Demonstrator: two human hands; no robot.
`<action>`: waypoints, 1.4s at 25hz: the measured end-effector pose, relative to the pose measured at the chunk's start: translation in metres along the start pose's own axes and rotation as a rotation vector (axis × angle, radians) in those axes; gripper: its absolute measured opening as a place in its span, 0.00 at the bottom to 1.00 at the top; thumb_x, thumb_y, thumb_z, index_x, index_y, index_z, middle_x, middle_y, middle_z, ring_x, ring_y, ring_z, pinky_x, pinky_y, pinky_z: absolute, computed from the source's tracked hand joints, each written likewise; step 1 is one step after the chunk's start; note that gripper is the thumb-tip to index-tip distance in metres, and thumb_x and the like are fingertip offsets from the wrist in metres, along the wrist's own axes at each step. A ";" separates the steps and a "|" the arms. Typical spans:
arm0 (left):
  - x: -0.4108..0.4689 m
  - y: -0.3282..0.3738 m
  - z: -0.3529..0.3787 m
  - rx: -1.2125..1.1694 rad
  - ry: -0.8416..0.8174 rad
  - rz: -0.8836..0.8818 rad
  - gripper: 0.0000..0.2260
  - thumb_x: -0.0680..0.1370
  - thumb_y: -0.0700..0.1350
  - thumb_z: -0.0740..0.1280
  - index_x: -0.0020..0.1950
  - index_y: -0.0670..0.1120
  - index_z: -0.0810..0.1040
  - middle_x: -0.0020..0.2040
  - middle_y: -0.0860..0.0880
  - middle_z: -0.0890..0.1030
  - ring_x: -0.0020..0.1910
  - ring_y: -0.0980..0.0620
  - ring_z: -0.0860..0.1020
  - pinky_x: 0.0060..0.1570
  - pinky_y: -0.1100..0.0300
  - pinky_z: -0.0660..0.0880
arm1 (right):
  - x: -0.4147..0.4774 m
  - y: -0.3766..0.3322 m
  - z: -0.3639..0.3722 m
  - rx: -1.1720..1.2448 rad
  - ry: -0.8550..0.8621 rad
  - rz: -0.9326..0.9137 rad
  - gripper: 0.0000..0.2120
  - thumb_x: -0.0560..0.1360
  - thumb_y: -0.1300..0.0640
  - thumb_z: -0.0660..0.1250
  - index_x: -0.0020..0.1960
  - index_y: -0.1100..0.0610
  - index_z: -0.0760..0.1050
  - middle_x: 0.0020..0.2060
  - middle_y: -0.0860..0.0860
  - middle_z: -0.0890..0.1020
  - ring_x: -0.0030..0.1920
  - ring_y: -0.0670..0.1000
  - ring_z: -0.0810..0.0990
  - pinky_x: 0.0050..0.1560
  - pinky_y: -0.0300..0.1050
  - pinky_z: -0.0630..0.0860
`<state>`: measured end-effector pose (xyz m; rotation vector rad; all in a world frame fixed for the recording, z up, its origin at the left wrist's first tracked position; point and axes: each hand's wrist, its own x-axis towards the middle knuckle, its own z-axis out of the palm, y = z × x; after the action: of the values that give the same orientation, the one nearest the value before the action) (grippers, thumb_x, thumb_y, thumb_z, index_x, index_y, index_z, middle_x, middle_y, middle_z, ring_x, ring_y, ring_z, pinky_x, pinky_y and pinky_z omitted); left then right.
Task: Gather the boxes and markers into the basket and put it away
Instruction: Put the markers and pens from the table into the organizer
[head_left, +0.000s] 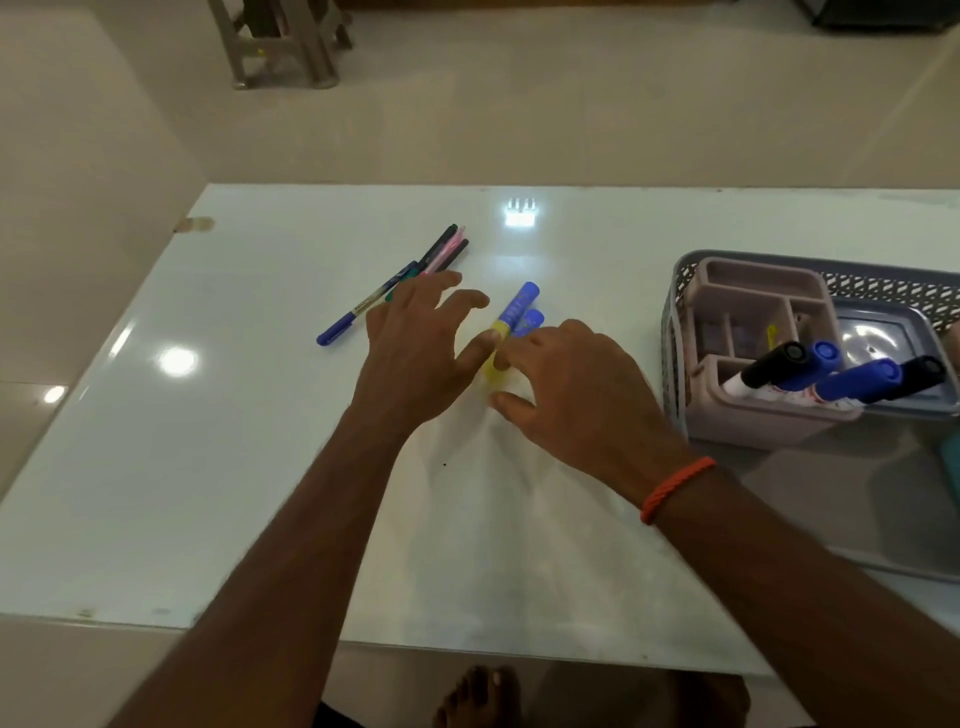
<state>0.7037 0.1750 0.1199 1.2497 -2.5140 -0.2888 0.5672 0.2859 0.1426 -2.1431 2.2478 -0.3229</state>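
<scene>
Reaching over the white table (208, 493), both hands are spread, holding nothing. The right hand (582, 395) and left hand (410, 353) flank two blue-capped yellow markers (511, 322), fingertips touching them. Farther left lie pens (410, 280). At right, the basket (675, 332) holds boxes (748, 332) with more markers.

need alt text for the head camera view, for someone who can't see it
Both bare hands, left hand and right hand, reach for yellow markers with blue caps on a white table. A loose cluster of pens lies beyond the left hand, and a grey basket at right holds a divided tray with more markers.
</scene>
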 end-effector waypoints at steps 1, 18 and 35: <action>0.000 0.003 0.002 0.010 -0.051 0.006 0.18 0.81 0.58 0.63 0.70 0.57 0.73 0.74 0.52 0.70 0.75 0.49 0.64 0.69 0.45 0.62 | -0.001 0.001 0.001 -0.022 0.004 0.023 0.20 0.77 0.42 0.63 0.66 0.48 0.72 0.59 0.52 0.79 0.55 0.54 0.75 0.52 0.50 0.74; 0.007 0.032 0.016 -0.075 -0.167 0.233 0.12 0.78 0.49 0.70 0.60 0.53 0.82 0.61 0.52 0.82 0.62 0.47 0.74 0.52 0.53 0.67 | -0.018 0.022 -0.009 -0.139 -0.195 -0.085 0.11 0.80 0.57 0.61 0.62 0.53 0.72 0.51 0.53 0.76 0.45 0.53 0.71 0.42 0.47 0.64; 0.023 0.124 -0.003 -1.074 0.356 0.037 0.08 0.73 0.39 0.76 0.50 0.42 0.81 0.46 0.40 0.84 0.41 0.48 0.81 0.45 0.49 0.80 | -0.041 0.124 -0.136 0.505 0.582 0.067 0.20 0.75 0.55 0.71 0.63 0.61 0.71 0.43 0.51 0.85 0.39 0.45 0.84 0.42 0.34 0.79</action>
<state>0.6005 0.2306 0.1667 0.6989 -1.6195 -1.1007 0.4266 0.3492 0.2500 -1.8508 2.1242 -1.4914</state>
